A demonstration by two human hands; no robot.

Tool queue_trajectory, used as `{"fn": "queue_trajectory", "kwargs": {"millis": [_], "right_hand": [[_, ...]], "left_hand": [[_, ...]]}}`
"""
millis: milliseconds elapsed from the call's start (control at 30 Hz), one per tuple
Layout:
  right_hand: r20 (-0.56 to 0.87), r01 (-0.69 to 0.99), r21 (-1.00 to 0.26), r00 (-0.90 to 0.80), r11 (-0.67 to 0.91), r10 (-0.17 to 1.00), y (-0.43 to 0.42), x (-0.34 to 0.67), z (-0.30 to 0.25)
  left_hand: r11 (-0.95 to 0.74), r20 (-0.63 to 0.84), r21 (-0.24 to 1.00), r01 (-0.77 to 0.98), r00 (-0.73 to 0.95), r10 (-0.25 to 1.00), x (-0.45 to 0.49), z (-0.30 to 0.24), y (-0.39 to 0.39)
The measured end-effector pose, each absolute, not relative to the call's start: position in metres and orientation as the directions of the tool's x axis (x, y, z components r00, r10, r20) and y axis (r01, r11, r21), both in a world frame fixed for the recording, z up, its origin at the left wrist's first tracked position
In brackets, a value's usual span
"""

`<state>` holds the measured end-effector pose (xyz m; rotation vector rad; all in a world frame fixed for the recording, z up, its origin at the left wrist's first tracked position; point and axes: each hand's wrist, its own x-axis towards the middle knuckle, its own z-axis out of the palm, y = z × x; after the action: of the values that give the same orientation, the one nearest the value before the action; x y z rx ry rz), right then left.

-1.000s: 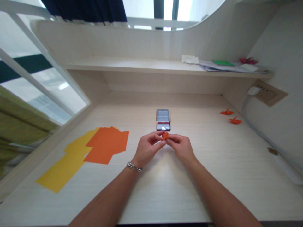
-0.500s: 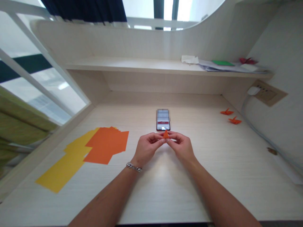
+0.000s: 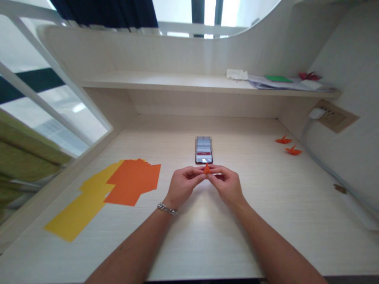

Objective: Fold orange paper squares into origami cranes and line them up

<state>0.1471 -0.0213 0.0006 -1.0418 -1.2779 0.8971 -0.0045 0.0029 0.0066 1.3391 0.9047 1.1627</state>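
Note:
A small piece of folded orange paper [image 3: 207, 169] is pinched between my two hands above the desk, its pointed tip facing up. My left hand [image 3: 184, 184] grips it from the left with thumb and fingers, a silver chain bracelet [image 3: 167, 208] round that wrist. From the other side my right hand [image 3: 227, 183] holds it the same way. The fingertips hide the lower part of the paper. Just beyond the hands lies a phone [image 3: 204, 150] with its screen lit.
Orange paper sheets [image 3: 133, 181] and yellow paper sheets [image 3: 78, 213] overlap on the left of the desk. Two folded orange paper birds [image 3: 293, 150] rest at the right, near a cable [image 3: 315, 157] running from a wall socket [image 3: 337, 116]. A shelf [image 3: 166, 81] with papers spans the back.
The folded orange paper has turned slightly between my fingers, its tip now more upright. Both hands otherwise stay in place.

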Motion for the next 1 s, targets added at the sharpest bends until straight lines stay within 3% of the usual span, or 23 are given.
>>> {"fn": "queue_trajectory", "kwargs": {"millis": [567, 1000], "right_hand": [[0.324, 0.1, -0.944, 0.114, 0.314, 0.939, -0.0218, 0.1462, 0.0003], [0.288, -0.005, -0.956, 0.134, 0.292, 0.948, -0.019, 0.1462, -0.0049]], "left_hand": [[-0.129, 0.141, 0.989, -0.067, 0.239, 0.961, -0.0057, 0.0049, 0.0054], [-0.097, 0.139, 0.984, -0.149, 0.307, 0.942, -0.0081, 0.0059, 0.0037]]}}
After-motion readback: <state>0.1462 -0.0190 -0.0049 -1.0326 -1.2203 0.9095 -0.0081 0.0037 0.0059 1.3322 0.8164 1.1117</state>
